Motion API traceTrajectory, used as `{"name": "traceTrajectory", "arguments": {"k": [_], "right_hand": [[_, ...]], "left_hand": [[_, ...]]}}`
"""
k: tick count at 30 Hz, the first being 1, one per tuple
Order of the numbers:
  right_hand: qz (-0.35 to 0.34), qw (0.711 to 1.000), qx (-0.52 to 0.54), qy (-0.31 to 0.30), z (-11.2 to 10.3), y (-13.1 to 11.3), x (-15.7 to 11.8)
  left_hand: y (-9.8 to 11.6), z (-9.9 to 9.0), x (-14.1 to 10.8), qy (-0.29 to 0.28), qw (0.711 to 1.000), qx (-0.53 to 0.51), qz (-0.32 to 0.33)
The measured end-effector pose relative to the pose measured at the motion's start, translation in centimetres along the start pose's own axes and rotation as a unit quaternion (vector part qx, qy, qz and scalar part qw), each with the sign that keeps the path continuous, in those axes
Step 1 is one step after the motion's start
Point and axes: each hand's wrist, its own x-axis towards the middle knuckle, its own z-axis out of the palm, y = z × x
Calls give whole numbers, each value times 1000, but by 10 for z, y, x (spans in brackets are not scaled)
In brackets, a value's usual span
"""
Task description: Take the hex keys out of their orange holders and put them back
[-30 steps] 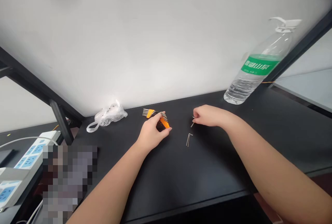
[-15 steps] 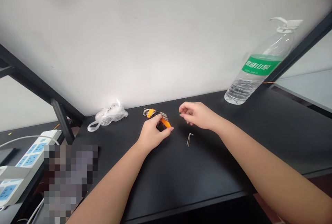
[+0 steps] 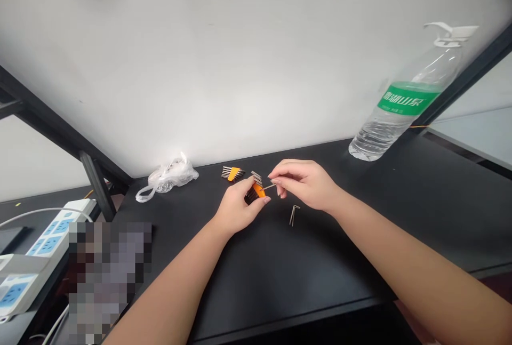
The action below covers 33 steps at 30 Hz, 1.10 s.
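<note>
My left hand (image 3: 237, 206) grips an orange holder (image 3: 258, 190) with several metal hex keys in it, above the black table. Pinched in my right hand (image 3: 302, 182) is a thin metal hex key (image 3: 270, 186), its far end at the orange holder. A second orange holder (image 3: 233, 174) with several keys lies on the table just behind my left hand. Small L-shaped hex keys (image 3: 294, 215) lie on the table below my right hand.
A large water bottle (image 3: 406, 102) with a green label stands at the back right. At the back left lies a clear plastic bag (image 3: 170, 175). White power strips (image 3: 50, 243) and cables are at the far left, beyond a black metal frame (image 3: 96, 185).
My right hand has moved left and down to the held holder, and a thin hex key now shows between its fingers. The view has shifted slightly.
</note>
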Motion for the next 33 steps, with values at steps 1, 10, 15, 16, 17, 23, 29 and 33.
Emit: {"name": "traceTrajectory", "arguments": {"k": [1, 10, 15, 16, 17, 23, 29, 33], "right_hand": [[-5, 1000, -9, -1, 0, 0, 0], [5, 999, -45, 14, -4, -6, -2], [-11, 997, -80, 1, -8, -6, -2], [-16, 996, -89, -1, -8, -6, -2], [-21, 995, -97, -1, -8, -7, -3], [-14, 998, -67, -15, 5, -5, -2], [44, 999, -13, 21, 27, 13, 3], [16, 999, -37, 37, 35, 21, 4]], "left_hand": [[0, 0, 0, -3, 1000, -1, 3], [3, -2, -2, -11, 1000, 16, 9], [4, -2, -2, -22, 999, 20, 19], [4, -2, -2, -26, 999, 19, 22], [3, -2, -2, -30, 999, 17, 27], [2, 0, -1, -51, 997, 1, 59], [4, 3, -1, -54, 996, -22, 65], [-1, 6, -1, -40, 996, -41, 62]]}}
